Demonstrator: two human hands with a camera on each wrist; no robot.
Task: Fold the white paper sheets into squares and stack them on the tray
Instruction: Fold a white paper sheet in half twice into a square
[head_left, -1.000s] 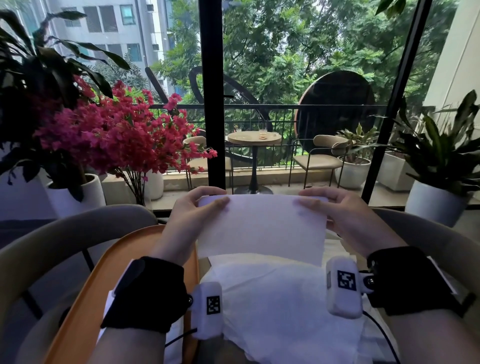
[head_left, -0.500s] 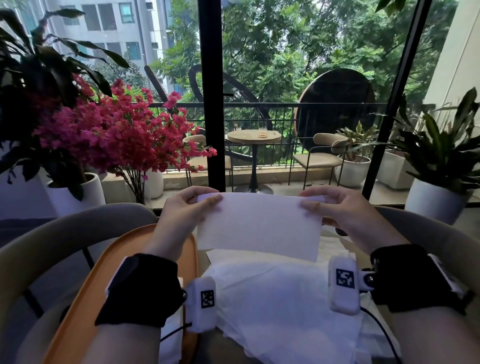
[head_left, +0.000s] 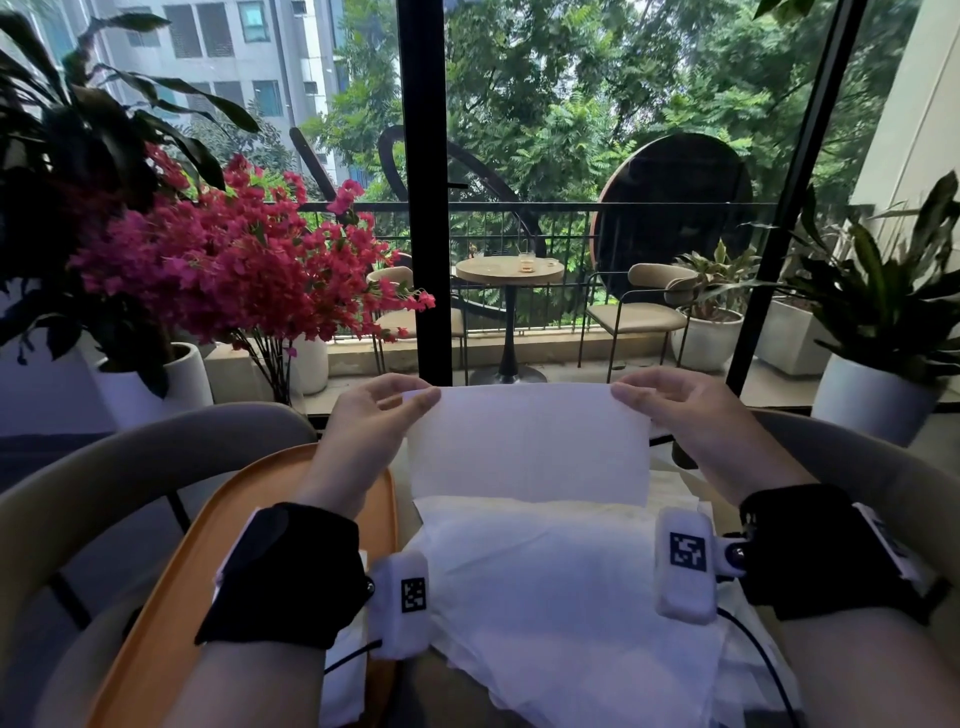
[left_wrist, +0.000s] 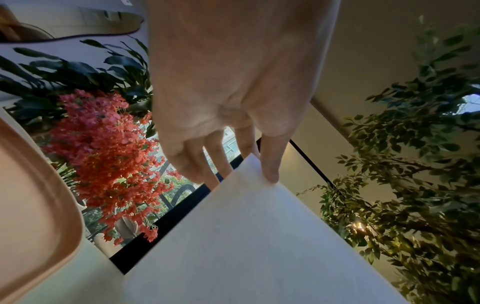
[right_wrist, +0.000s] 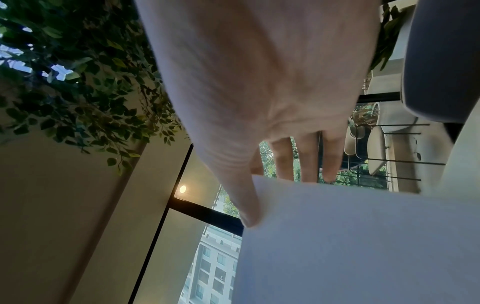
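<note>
Between the earlier frames and this one, both hands had barely shifted, keeping the folded white sheet (head_left: 527, 444) raised above the loose pile of paper (head_left: 561, 597), beside the orange tray (head_left: 171, 587). Left hand (head_left: 371, 423) pinched its upper left corner, and right hand (head_left: 685, 415) pinched the upper right

You have no readable words or numbers here; only square black-and-white coded markers stand on the left wrist camera (head_left: 400, 603) and right wrist camera (head_left: 684, 564).

white sheet (head_left: 527, 441) held upright, orange tray (head_left: 171, 597) left
</note>
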